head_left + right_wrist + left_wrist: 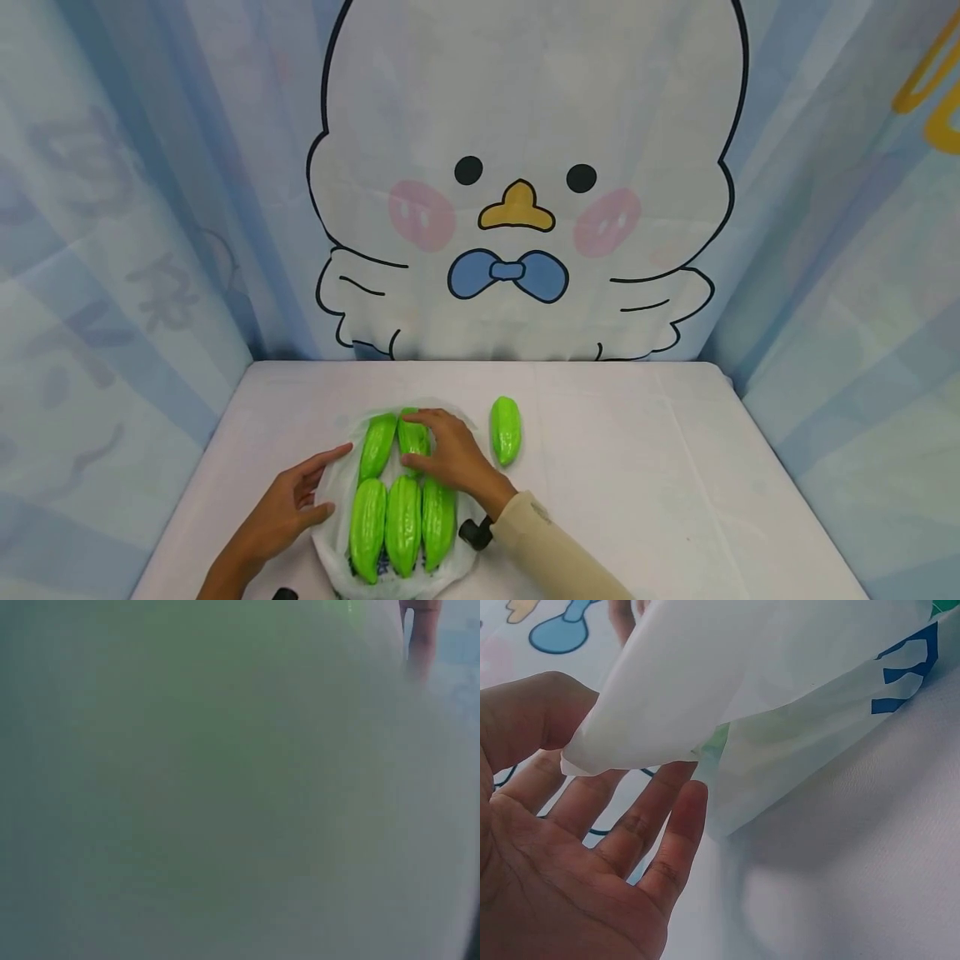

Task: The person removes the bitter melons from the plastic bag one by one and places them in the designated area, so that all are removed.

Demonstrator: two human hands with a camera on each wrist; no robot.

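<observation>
I find the white plastic bag (pixel 459 560) on the worktop (pixel 637 467), left of its middle and towards the near edge. Within the bag's outline lie 5 green gourds in 2 rows: 3 side by side in the near row, namely the left near gourd (pixel 367 529), the middle near gourd (pixel 405 525) and the right near gourd (pixel 438 525), and 2 in the row closer to the worktop's far edge.

My right hand (pixel 452 454) grips the far-row gourd on the right (pixel 413 437), fingers curled over its far end and thumb across it lower down. The other far-row gourd (pixel 377 447) leans slightly beside it. The right wrist view is mostly a blurred pale green surface and yields no further detail of this grip.

My left hand (pixel 288 504) is at the bag's left side, fingers spread and thumb apart; the bag's edge lies between thumb and fingers, with no pinch visible. In the left wrist view the bag wall carries blue print (pixel 907 669).

1 further gourd (pixel 506 430) lies outside the bag, just to its right, about midway between the worktop's left and right edges, pointing towards the far edge. A backdrop (pixel 525 100) with a cartoon bird stands beyond that edge.
</observation>
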